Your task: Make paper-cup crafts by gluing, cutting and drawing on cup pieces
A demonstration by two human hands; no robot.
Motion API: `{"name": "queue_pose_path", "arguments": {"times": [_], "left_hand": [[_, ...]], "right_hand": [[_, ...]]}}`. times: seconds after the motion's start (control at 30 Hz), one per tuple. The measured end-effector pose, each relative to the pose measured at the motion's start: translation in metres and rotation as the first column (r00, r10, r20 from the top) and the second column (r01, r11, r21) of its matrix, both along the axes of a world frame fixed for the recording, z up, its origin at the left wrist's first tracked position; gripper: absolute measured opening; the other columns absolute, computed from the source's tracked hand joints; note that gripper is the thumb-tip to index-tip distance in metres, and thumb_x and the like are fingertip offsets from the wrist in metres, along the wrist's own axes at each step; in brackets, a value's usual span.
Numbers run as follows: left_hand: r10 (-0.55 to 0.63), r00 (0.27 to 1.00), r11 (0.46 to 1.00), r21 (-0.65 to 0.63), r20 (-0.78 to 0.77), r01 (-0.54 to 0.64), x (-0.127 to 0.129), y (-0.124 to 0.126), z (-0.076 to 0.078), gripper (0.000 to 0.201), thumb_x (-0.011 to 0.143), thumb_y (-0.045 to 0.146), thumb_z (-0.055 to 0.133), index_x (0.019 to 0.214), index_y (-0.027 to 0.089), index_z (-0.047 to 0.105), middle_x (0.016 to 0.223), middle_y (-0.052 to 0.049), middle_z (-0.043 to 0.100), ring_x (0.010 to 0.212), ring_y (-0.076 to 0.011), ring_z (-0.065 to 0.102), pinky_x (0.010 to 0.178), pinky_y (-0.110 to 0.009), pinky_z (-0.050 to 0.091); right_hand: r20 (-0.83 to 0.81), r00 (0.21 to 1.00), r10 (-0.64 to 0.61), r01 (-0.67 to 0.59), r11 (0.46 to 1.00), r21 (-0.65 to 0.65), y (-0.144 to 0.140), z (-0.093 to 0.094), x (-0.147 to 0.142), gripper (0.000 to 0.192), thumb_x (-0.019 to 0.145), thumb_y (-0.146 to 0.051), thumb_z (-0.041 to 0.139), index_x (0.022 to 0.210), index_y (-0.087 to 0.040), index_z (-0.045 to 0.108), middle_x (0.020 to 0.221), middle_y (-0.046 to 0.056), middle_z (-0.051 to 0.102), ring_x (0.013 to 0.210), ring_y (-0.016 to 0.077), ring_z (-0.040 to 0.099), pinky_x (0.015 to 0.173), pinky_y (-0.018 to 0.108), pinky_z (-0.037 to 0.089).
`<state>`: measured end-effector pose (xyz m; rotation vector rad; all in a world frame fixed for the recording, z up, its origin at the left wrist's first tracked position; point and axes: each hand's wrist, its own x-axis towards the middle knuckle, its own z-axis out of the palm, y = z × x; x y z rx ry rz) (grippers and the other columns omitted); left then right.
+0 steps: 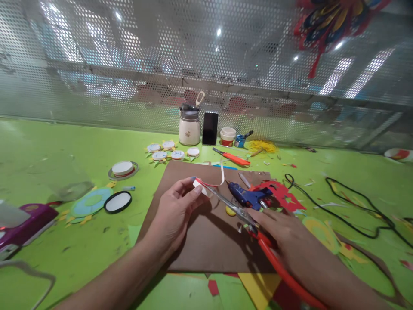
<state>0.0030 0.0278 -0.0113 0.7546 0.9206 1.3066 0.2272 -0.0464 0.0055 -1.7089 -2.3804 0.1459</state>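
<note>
My left hand (pixel 176 213) pinches a small white piece with a thin red-and-white paper strip (pixel 215 178) that curls upward from it. My right hand (pixel 284 241) grips red-handled scissors (pixel 245 217), whose metal blades reach toward the strip near my left fingertips. Both hands hover over a brown cardboard sheet (pixel 206 241) on the green table. A blue glue gun (pixel 248 196) lies just beyond the scissors, beside red paper cut-outs (pixel 279 193).
A cream jar (pixel 189 125), a dark phone (pixel 210 128), small paint pots (pixel 227 137) and an orange craft knife (pixel 232 157) stand at the back before a perforated metal wall. Round paper discs (pixel 118 201) and a purple device (pixel 26 224) lie left; a black cable (pixel 351 206) loops right.
</note>
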Motion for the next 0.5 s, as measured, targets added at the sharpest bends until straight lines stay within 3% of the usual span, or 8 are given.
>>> {"name": "queue_pose_path", "arguments": {"times": [0.27, 0.5], "left_hand": [[-0.018, 0.999, 1.000, 0.012, 0.031, 0.018, -0.0008, -0.0015, 0.0045, 0.032, 0.072, 0.021, 0.085, 0.099, 0.012, 0.070, 0.100, -0.011, 0.075, 0.083, -0.0187, 0.072, 0.081, -0.032, 0.059], [0.009, 0.993, 1.000, -0.014, 0.114, -0.007, -0.0027, 0.0013, 0.0037, 0.030, 0.071, 0.018, 0.085, 0.098, 0.013, 0.071, 0.098, -0.008, 0.077, 0.082, -0.0176, 0.073, 0.081, -0.029, 0.061]], "right_hand": [[0.038, 0.999, 0.003, -0.002, 1.000, -0.028, -0.0026, 0.0093, -0.0016, 0.046, 0.090, -0.013, 0.048, 0.130, -0.025, 0.067, 0.099, 0.011, 0.077, 0.090, 0.0275, 0.073, 0.077, 0.037, 0.057], [0.025, 1.000, 0.014, -0.014, 1.000, -0.005, -0.0019, 0.0041, -0.0005, 0.045, 0.090, -0.014, 0.048, 0.129, -0.025, 0.067, 0.100, 0.011, 0.076, 0.090, 0.0264, 0.072, 0.077, 0.037, 0.057]]}}
